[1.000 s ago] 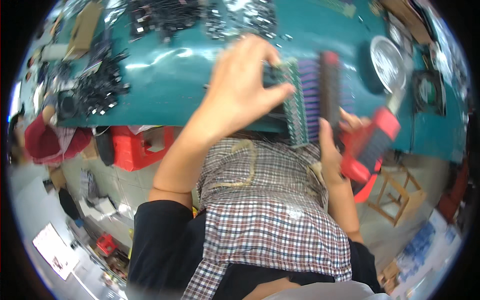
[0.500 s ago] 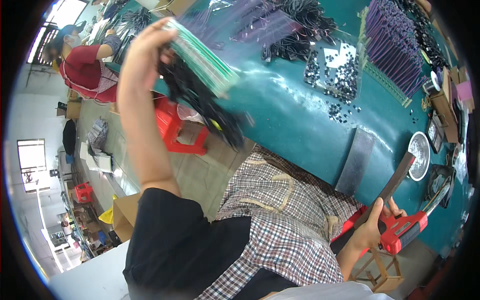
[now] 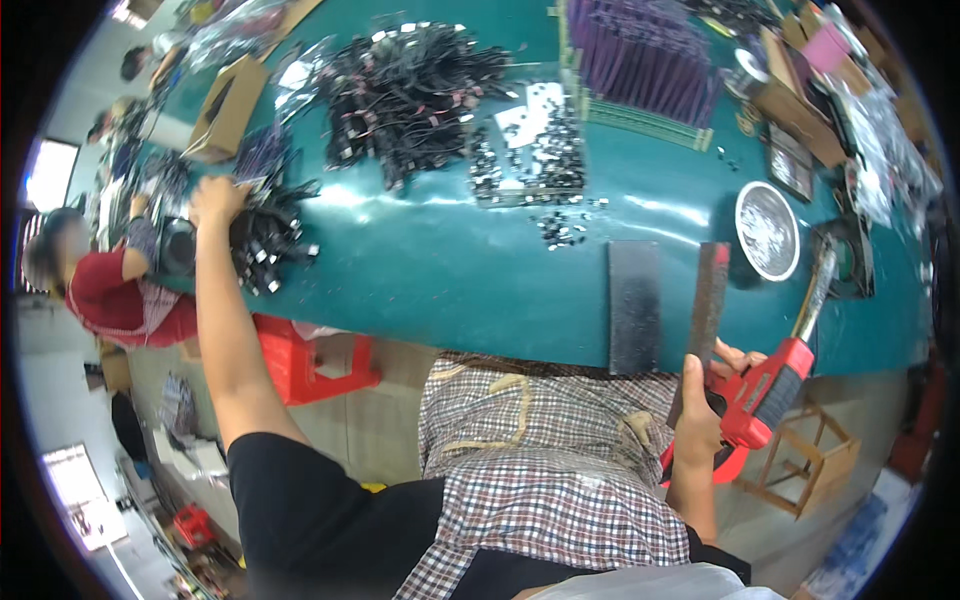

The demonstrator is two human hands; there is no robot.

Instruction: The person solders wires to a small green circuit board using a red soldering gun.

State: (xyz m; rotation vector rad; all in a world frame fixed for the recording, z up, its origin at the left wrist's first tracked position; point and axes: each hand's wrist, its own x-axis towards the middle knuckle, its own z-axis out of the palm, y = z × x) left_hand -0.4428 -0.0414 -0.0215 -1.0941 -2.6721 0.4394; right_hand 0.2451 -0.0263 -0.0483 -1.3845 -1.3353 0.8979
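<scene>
At the far left of the table, my left hand (image 3: 218,200) is closed at the top of a bunch of black cables (image 3: 265,245) with small white ends. A thin pale edge of the rack that bore them shows by the fingertips; the rest is hidden. On the right, my right hand (image 3: 698,415) grips a long, dark flat bar (image 3: 709,300) with a red tip, held upright at the table's front edge. Its fingers reach beside a red tool (image 3: 765,400) with a black grip insert and a silver tube; whether they hold it too, I cannot tell.
On the green table (image 3: 430,280) lie a heap of black cables (image 3: 400,100), a clear tray of small black pieces (image 3: 485,180), purple cables in green racks (image 3: 640,60), a dark slab (image 3: 634,300) and a metal bowl (image 3: 766,232). A person (image 3: 110,290) works at left near a red stool (image 3: 345,368).
My left hand has carried the rack of black cables from mid-air to the table's far left. My right hand still holds the dark bar, now more upright. The view has turned.
</scene>
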